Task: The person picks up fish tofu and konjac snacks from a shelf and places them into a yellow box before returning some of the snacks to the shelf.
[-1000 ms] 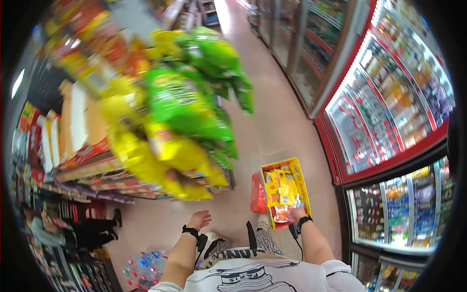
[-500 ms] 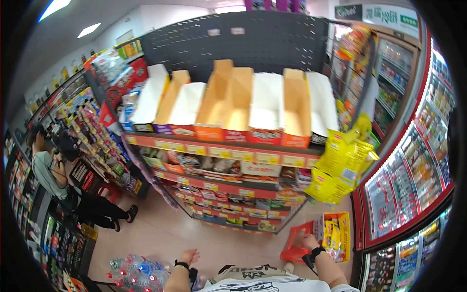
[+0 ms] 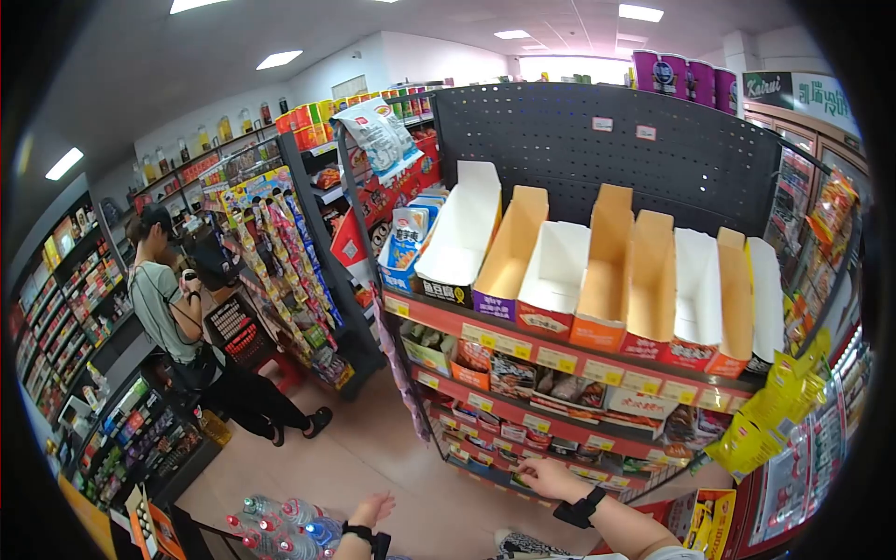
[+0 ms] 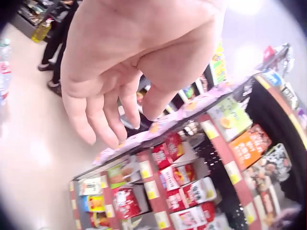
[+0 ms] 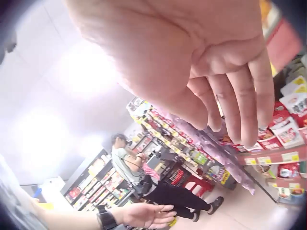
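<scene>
Head view, nearest first: the left hand and the right hand are both released — fingers loosely extended, nothing grasped, as the wrist views show too. Black bands circle the wrists. Near the left hand, clear, ridged plastic bottles with red, blue and green caps stand on the smooth pinkish floor. The right hand appears in front of the lower tiers of a shelf unit. At lower right, a yellow box holds packets.

The unit's red edges carry yellow-marked price labels; its top shelf bears tall, open cardboard boxes, white or matte brown inside, before a dark perforated panel. Glossy, crinkled yellow bags hang at its right end, a silvery-blue bag at its left.

Farther off, a person in a pale green top stands by packed shelves. White walls and bright ceiling lights enclose the room — glass-doored coolers line the right.
</scene>
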{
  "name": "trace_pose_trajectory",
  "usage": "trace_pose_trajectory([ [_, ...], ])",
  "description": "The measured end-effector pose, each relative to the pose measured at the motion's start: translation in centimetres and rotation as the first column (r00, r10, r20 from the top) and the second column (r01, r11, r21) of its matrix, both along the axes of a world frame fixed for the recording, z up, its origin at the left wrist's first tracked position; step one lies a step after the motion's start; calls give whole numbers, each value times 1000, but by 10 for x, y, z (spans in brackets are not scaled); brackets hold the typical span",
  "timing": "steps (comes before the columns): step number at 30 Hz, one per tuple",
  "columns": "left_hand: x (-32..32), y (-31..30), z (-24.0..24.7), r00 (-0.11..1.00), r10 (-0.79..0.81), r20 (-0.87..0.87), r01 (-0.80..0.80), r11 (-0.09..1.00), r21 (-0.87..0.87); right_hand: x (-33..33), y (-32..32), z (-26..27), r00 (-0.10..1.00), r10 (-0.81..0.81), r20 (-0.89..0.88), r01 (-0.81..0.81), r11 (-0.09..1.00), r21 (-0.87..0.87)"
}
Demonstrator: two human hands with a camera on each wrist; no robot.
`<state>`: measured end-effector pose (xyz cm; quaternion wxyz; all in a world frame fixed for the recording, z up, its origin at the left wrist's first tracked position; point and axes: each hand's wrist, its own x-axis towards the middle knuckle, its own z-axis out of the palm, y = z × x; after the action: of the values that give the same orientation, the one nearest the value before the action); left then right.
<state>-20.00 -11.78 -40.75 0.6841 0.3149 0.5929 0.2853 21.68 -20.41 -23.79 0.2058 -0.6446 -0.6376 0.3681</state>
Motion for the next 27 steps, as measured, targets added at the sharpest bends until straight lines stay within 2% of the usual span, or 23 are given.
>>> trace_pose_trajectory([
  [2,24,43,53,999,-51,-16,53,991,125,-5,20,19,995,90,-41,-88,995,53],
  [4,56,71,125,998,-5,-68,27,947,320,-3,42,28,991,126,-51,-124,991,43],
  [5,68,84,156,999,0,-54,23,913,408,-2,54,33,983,166,-80,-155,981,120],
  [6,77,97,186,999,3,-46,20,869,494,-3,67,39,972,207,-111,-183,963,198],
  [8,88,115,246,995,-56,-88,99,780,618,-7,84,51,968,228,-107,-202,957,206],
  [10,94,139,287,986,-128,-106,163,627,762,-5,104,54,940,315,-131,-277,928,248],
  [12,105,152,332,985,-98,-143,174,528,831,-6,116,66,920,357,-160,-316,920,234],
  [16,133,170,405,959,-41,-279,277,324,905,-4,128,85,903,419,-95,-404,903,144],
  [18,148,181,430,923,27,-383,370,199,907,-2,128,95,864,489,-119,-452,858,246],
  [19,155,186,441,926,19,-377,366,199,909,-3,125,106,867,484,-119,-445,860,250],
  [20,163,191,451,892,79,-445,436,108,893,-4,121,118,872,476,-116,-439,864,244],
  [21,171,199,459,853,144,-501,504,18,863,-5,118,131,883,469,-23,-448,856,257],
  [22,176,209,466,858,132,-496,499,14,866,-7,115,144,887,455,70,-457,849,267],
  [23,182,220,471,810,248,-531,572,-136,809,-9,113,154,894,443,74,-446,856,262],
  [24,186,228,474,758,365,-540,641,-271,718,-11,110,163,878,455,150,-478,816,324],
  [25,190,236,475,765,347,-542,637,-280,719,-13,106,174,860,458,224,-510,771,381],
  [27,196,250,479,747,308,-589,664,-329,671,-20,99,206,866,422,269,-500,764,409],
])
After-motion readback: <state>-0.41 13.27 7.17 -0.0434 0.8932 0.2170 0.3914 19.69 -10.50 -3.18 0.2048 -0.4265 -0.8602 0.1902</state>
